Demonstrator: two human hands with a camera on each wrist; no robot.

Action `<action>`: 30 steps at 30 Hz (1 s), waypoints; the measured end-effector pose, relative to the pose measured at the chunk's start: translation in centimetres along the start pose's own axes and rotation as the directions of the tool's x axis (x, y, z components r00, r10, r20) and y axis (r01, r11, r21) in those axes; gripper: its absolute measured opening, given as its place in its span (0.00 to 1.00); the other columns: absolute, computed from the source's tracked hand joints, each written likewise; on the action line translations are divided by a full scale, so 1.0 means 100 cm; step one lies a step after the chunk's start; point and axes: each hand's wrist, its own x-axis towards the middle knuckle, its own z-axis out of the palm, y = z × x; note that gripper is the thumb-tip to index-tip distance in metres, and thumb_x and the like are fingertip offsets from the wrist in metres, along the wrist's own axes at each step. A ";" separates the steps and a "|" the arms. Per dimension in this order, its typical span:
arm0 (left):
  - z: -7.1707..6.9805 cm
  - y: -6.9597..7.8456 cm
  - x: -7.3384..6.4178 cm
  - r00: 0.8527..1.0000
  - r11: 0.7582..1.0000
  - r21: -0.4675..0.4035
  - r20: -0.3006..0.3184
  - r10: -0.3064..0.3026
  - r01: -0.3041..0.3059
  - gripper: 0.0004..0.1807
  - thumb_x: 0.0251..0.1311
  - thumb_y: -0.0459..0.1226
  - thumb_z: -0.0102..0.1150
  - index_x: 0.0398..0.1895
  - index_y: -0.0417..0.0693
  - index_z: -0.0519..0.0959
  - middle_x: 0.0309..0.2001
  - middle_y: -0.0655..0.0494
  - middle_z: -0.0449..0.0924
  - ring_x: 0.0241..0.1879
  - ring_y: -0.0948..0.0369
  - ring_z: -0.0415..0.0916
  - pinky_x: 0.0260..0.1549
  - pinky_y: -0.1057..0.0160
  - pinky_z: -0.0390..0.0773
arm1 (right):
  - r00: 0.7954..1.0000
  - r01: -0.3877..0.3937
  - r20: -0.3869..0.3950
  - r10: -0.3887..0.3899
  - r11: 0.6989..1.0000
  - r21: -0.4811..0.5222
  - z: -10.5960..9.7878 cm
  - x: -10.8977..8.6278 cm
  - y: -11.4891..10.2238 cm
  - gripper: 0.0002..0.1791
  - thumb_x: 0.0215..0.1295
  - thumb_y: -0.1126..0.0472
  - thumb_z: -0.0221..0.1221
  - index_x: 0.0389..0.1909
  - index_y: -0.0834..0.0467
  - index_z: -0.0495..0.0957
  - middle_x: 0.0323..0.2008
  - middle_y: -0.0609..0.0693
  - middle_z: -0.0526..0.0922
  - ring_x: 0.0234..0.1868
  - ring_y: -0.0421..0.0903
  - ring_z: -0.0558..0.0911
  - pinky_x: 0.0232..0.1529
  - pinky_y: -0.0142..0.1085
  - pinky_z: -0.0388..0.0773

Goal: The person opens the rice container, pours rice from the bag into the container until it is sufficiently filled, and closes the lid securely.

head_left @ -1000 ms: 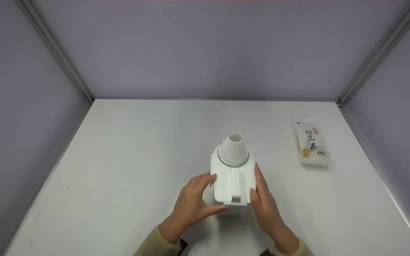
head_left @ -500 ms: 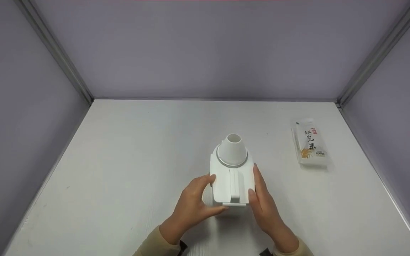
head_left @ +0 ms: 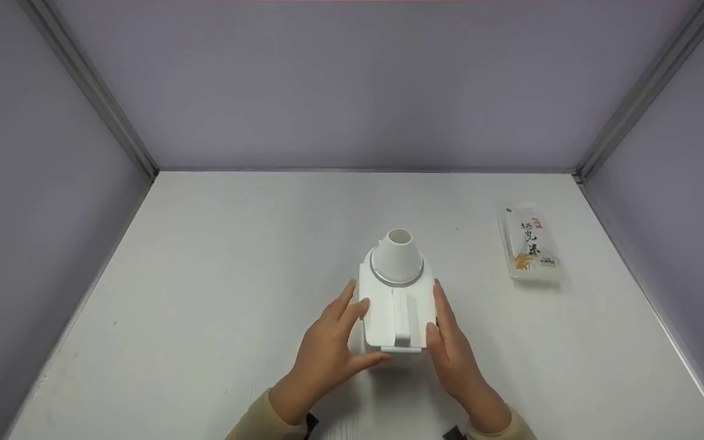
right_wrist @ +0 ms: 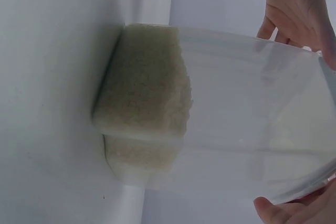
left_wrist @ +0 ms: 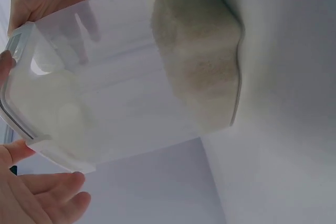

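A clear rice storage container [left_wrist: 131, 82] stands upright on the table, its lower part filled with rice [right_wrist: 144, 77]. On top is a white lid [head_left: 379, 318] carrying a tapered cup-like spout [head_left: 398, 260] and a raised bar. My left hand [head_left: 321, 351] holds the lid's left side, thumb along the front edge, one fingertip on top and another finger stretched along the side. My right hand [head_left: 459, 360] grips the opposite side, thumb on the lid's edge and fingers along the wall. Some fingers are hidden behind the lid in the wrist views.
At the right rear of the white table [head_left: 236, 256] lies a clear plastic rice bag [head_left: 529, 244] with printed characters. Grey walls [head_left: 352, 85] enclose the table at the back and on both sides.
One finger of my left hand has straightened out along the lid's side. The container and right hand keep their places; the head view has shifted slightly.
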 end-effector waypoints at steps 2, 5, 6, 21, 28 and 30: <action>0.000 -0.001 0.000 1.000 1.000 -0.018 -0.003 0.025 -0.026 0.44 0.38 0.59 0.70 0.58 0.46 0.69 0.67 0.43 0.59 0.57 0.52 0.70 0.44 0.56 0.77 | 1.000 -0.004 0.003 0.004 1.000 0.006 0.000 0.000 0.000 0.31 0.74 0.58 0.35 0.73 0.60 0.39 0.73 0.55 0.43 0.72 0.50 0.46 0.65 0.25 0.40; 0.001 -0.002 0.000 0.999 0.998 -0.027 -0.006 0.054 -0.054 0.43 0.41 0.59 0.69 0.57 0.44 0.68 0.67 0.43 0.58 0.56 0.53 0.71 0.44 0.59 0.77 | 1.000 -0.005 0.007 0.005 1.000 0.018 0.001 0.000 0.000 0.31 0.73 0.58 0.34 0.73 0.59 0.39 0.73 0.55 0.43 0.72 0.50 0.46 0.65 0.25 0.41; 0.002 -0.002 0.000 0.998 0.998 -0.022 -0.005 0.060 -0.060 0.43 0.41 0.59 0.68 0.56 0.44 0.68 0.68 0.43 0.58 0.55 0.53 0.72 0.43 0.59 0.77 | 1.000 -0.003 0.007 0.003 1.000 0.021 0.001 0.000 0.000 0.31 0.73 0.58 0.34 0.73 0.58 0.39 0.73 0.56 0.43 0.72 0.50 0.46 0.65 0.25 0.41; 0.000 -0.001 0.000 0.999 0.999 -0.006 0.022 0.039 -0.039 0.48 0.43 0.62 0.66 0.66 0.47 0.65 0.68 0.46 0.58 0.58 0.53 0.69 0.46 0.58 0.76 | 1.000 -0.010 0.009 0.010 1.000 0.002 -0.001 0.001 -0.002 0.31 0.73 0.58 0.34 0.73 0.58 0.39 0.73 0.55 0.43 0.72 0.50 0.46 0.65 0.25 0.40; 0.001 -0.002 0.000 0.999 0.999 -0.002 0.015 0.045 -0.045 0.47 0.42 0.61 0.66 0.64 0.46 0.66 0.67 0.46 0.59 0.58 0.53 0.69 0.46 0.57 0.76 | 1.000 -0.007 0.002 0.007 1.000 -0.003 0.000 0.000 -0.001 0.31 0.73 0.58 0.35 0.73 0.58 0.39 0.73 0.55 0.44 0.72 0.49 0.46 0.65 0.25 0.40; 0.001 -0.001 0.000 0.999 0.999 -0.001 0.010 0.046 -0.046 0.47 0.43 0.61 0.66 0.64 0.46 0.66 0.67 0.46 0.59 0.58 0.54 0.68 0.46 0.58 0.76 | 1.000 -0.005 0.001 0.005 1.000 -0.001 0.000 0.000 -0.001 0.31 0.73 0.58 0.35 0.73 0.58 0.39 0.73 0.55 0.44 0.72 0.49 0.46 0.65 0.25 0.40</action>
